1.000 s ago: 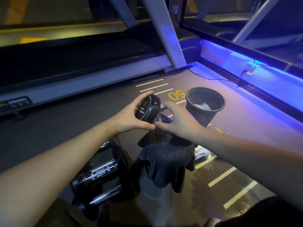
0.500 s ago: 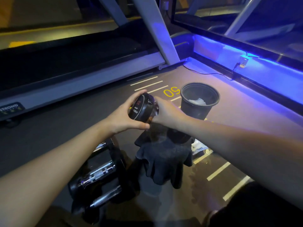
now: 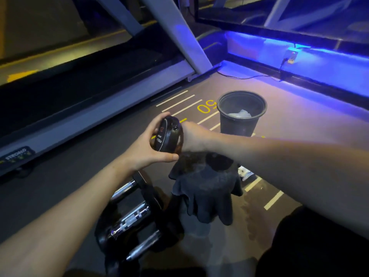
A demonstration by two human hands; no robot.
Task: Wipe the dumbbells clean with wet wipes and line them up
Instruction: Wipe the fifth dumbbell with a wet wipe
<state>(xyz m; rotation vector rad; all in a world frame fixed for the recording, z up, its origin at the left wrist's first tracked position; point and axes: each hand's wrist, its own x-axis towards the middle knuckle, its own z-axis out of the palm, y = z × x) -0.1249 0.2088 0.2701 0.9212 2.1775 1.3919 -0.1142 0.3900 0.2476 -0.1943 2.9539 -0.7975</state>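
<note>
Left hand (image 3: 146, 150) is gripping the black dumbbell (image 3: 167, 135) end; right hand (image 3: 192, 139) is lying behind it, grip indeterminable, dark cloth (image 3: 205, 188) hanging beneath.

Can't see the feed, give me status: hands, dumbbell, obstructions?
Left hand grips dumbbell end. Right hand behind it, grip hidden. Dark cloth underneath; bin beyond, apart.

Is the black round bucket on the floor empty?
No, crumpled white wipes lie inside the black round bucket.
</note>
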